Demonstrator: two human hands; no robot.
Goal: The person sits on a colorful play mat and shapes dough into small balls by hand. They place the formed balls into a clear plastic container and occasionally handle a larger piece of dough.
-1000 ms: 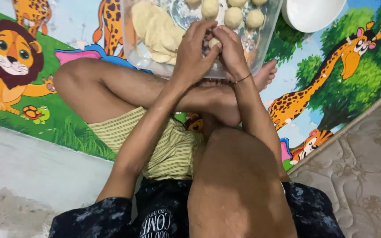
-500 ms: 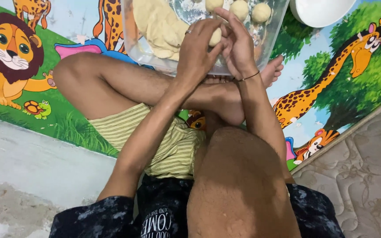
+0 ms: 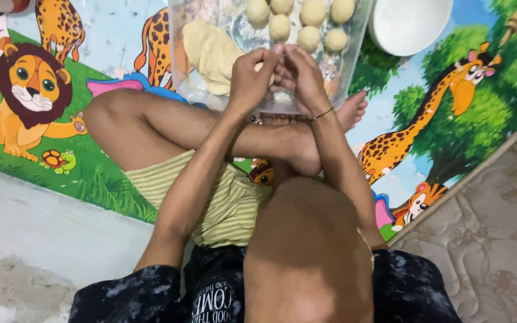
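Observation:
My left hand [image 3: 249, 78] and my right hand [image 3: 299, 76] are pressed together over the near edge of a clear plastic tub [image 3: 181, 66], both closed around a small piece of pale dough [image 3: 262, 67] that is mostly hidden by my fingers. Inside the tub lie several round dough balls [image 3: 312, 24] at the far side and a large lump of dough [image 3: 210, 51] at the left. My right wrist wears a thin dark band.
I sit cross-legged on a colourful animal-print mat [image 3: 450, 113] with a lion and giraffes. A white bowl [image 3: 411, 24] stands to the right of the tub. My bare foot [image 3: 351, 110] lies under the tub's right end. A patterned quilted surface [image 3: 498, 239] lies at the right.
My hands stay together at the tub's near edge, working the small dough piece; the fingers have shifted slightly. The view has tilted a little so more of the tub shows.

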